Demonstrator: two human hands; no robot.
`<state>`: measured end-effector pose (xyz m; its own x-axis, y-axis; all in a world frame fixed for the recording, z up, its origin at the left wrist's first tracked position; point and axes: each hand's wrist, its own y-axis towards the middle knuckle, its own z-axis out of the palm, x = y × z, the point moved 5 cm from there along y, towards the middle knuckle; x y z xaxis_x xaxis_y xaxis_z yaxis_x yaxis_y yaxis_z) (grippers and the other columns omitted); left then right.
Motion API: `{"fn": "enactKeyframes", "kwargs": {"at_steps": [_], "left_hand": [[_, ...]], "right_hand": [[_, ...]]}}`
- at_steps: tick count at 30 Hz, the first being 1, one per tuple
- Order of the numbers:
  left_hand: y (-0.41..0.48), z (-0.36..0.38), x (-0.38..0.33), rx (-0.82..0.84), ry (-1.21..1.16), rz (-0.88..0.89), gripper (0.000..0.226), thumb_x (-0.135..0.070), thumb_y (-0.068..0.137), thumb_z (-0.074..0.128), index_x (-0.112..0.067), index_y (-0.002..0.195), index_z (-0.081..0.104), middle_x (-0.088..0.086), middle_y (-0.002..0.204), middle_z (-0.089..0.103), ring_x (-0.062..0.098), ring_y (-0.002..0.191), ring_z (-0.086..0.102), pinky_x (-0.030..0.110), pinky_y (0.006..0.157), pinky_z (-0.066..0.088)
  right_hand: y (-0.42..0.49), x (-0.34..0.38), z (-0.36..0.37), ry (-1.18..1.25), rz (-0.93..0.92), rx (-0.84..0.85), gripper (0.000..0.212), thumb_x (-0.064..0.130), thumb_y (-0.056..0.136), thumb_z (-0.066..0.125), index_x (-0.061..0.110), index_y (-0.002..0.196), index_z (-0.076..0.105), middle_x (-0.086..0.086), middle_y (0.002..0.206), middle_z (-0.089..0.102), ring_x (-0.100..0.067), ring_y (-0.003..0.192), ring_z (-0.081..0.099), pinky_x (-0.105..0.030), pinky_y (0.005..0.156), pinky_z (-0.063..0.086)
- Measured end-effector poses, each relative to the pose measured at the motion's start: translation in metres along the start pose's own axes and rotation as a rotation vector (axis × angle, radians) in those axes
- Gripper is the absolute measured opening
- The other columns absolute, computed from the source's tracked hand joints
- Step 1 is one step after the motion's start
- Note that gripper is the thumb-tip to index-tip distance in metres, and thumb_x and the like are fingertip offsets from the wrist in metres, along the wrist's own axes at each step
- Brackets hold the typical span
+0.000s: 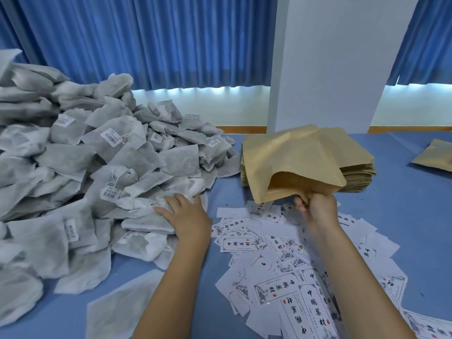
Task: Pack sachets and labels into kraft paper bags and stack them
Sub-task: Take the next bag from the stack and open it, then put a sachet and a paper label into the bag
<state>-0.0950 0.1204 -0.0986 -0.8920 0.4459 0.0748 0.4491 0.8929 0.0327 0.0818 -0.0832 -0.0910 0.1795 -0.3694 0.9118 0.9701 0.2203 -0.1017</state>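
Left hand (186, 217) flat on the sachets (110, 155), seemingly relaxed; right hand (318, 209) pinches an open bag (288, 155).

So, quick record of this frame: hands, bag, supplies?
left hand: lies on the sachet pile, fingers extended
right hand: pinches the kraft bag at its mouth edge
kraft bag: lifted, mouth open, inside looks empty
bag stack: behind the held bag, on the table
labels: loose, scattered under the right arm
step: this bag not yet packed
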Motion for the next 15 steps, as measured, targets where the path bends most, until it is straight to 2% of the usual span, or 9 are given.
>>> {"fn": "enactKeyframes", "kwargs": {"at_steps": [2,4,6,8,9,11,13,15], "left_hand": [[0.000,0.000,-0.004,-0.066,0.039,0.003,0.042,-0.029,0.096,0.046,-0.029,0.137,0.037,0.019,0.138,0.038,0.040,0.129,0.032,0.053,0.108,0.022],[0.004,-0.005,-0.005,-0.124,0.035,0.006,0.037,-0.017,0.093,0.049,-0.025,0.128,0.045,0.013,0.124,0.051,0.032,0.117,0.046,0.044,0.107,0.025],[0.009,-0.011,-0.004,-0.178,-0.043,0.037,0.032,-0.024,0.091,0.054,-0.024,0.123,0.049,0.007,0.116,0.058,0.027,0.111,0.053,0.044,0.106,0.024],[0.007,-0.021,-0.003,-0.305,-0.232,0.070,0.033,-0.039,0.089,0.057,-0.024,0.118,0.053,0.006,0.108,0.061,0.028,0.106,0.055,0.045,0.100,0.028],[0.004,-0.028,-0.003,-0.392,-0.357,0.096,0.033,-0.039,0.086,0.058,-0.022,0.114,0.056,0.007,0.103,0.061,0.030,0.102,0.055,0.045,0.094,0.032],[-0.001,-0.035,-0.005,-0.497,-0.694,0.176,0.031,-0.027,0.081,0.063,-0.013,0.109,0.060,0.014,0.094,0.060,0.036,0.092,0.055,0.039,0.078,0.039],[0.000,-0.030,-0.012,-0.417,-0.920,0.297,0.035,-0.016,0.080,0.062,-0.010,0.114,0.059,0.016,0.098,0.056,0.035,0.091,0.055,0.033,0.071,0.040],[0.004,-0.012,-0.028,-0.170,-0.790,0.418,0.047,-0.022,0.084,0.061,-0.019,0.130,0.051,0.014,0.115,0.049,0.032,0.102,0.054,0.034,0.082,0.044]], "right_hand": [[0.000,-0.001,0.000,0.002,0.015,0.001,0.028,-0.013,0.086,0.029,0.007,0.079,0.049,-0.004,0.061,0.045,-0.013,0.041,0.041,-0.021,0.040,0.030],[0.000,-0.003,-0.001,0.005,0.030,0.002,0.028,-0.011,0.087,0.032,0.006,0.077,0.051,-0.005,0.057,0.050,-0.012,0.039,0.044,-0.022,0.042,0.034],[0.000,-0.006,-0.003,0.016,0.056,-0.003,0.027,-0.009,0.090,0.035,0.006,0.076,0.053,-0.002,0.046,0.055,-0.009,0.038,0.048,-0.022,0.047,0.039],[0.002,-0.007,-0.004,0.046,0.069,-0.015,0.026,-0.007,0.091,0.038,0.007,0.076,0.054,0.003,0.042,0.057,-0.008,0.038,0.050,-0.021,0.050,0.042],[0.003,-0.007,-0.004,0.057,0.073,-0.021,0.026,-0.007,0.092,0.039,0.006,0.076,0.054,0.003,0.043,0.059,-0.008,0.039,0.051,-0.019,0.048,0.043],[0.006,-0.006,-0.003,0.086,0.074,-0.037,0.024,-0.006,0.092,0.042,0.005,0.077,0.056,-0.001,0.049,0.062,-0.009,0.039,0.054,-0.017,0.042,0.044],[0.006,-0.006,-0.004,0.130,0.070,-0.057,0.022,-0.005,0.093,0.044,0.007,0.079,0.056,-0.005,0.062,0.063,-0.010,0.040,0.057,-0.016,0.041,0.045],[0.006,-0.006,-0.003,0.139,0.068,-0.064,0.021,-0.004,0.093,0.045,0.009,0.080,0.057,-0.006,0.068,0.063,-0.010,0.041,0.058,-0.016,0.043,0.047]]}}
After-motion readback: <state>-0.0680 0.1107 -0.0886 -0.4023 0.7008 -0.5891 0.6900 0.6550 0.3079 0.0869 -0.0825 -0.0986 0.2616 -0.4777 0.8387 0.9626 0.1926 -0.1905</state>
